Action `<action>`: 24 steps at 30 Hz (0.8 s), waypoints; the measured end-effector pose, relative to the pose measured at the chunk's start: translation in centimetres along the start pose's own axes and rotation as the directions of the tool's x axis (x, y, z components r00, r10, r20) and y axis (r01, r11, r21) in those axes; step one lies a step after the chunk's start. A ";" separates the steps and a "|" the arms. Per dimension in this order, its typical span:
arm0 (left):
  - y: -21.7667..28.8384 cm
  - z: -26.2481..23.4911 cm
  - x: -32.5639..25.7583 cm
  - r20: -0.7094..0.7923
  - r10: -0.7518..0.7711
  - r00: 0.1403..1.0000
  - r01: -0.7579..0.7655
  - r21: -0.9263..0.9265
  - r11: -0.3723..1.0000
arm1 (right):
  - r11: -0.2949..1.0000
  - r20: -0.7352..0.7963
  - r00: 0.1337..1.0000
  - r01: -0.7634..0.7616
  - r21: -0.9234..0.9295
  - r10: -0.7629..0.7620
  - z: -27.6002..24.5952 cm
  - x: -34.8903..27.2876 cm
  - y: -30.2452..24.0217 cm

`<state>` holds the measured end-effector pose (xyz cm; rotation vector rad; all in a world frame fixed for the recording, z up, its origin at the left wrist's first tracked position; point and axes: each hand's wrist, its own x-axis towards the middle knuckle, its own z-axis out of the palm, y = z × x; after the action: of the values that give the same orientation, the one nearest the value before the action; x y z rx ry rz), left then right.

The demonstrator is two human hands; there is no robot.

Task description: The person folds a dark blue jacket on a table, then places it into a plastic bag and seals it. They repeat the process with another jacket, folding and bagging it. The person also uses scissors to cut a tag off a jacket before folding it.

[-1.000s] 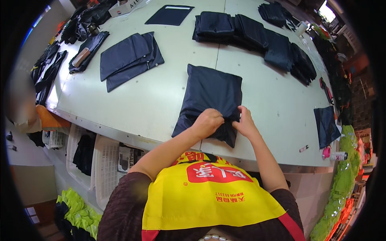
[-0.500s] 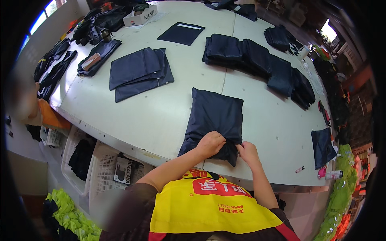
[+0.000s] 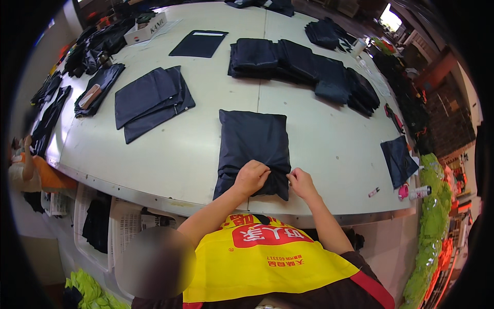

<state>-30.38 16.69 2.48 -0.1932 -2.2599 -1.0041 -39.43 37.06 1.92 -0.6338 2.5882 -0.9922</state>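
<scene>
A dark navy fabric pouch (image 3: 253, 136), plump and square, lies on the table close in front of me. My left hand (image 3: 251, 176) is closed on gathered cloth near the pouch's near end, and creases run out from its fingers. At the near right edge, my right hand (image 3: 302, 183) pinches the cloth between thumb and fingertips. The near end of the pouch is bunched and hangs toward the table's front edge. What the pouch holds inside is hidden.
Flat dark pouches (image 3: 149, 100) lie to the left, and a long row of stacked pouches (image 3: 288, 62) spans the far middle. A single pouch (image 3: 399, 162) and a bottle (image 3: 423, 192) lie at the right edge. White baskets (image 3: 121, 226) stand below the table; another person (image 3: 28, 170) is at far left.
The whole view has turned slightly, so the table's things appear shifted left. Both hands keep their hold on the near part of the pouch, with only small finger shifts.
</scene>
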 end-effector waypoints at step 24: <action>0.4 0.1 -0.9 -0.012 0.217 0.976 -0.216 0.016 0.976 | 0.998 0.016 0.998 -0.064 0.000 0.064 -1.3 -0.7 -6.6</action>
<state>-29.60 17.19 2.12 -0.4157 -2.1780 -0.8702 -37.40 33.75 7.51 -0.5535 2.5766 -0.9641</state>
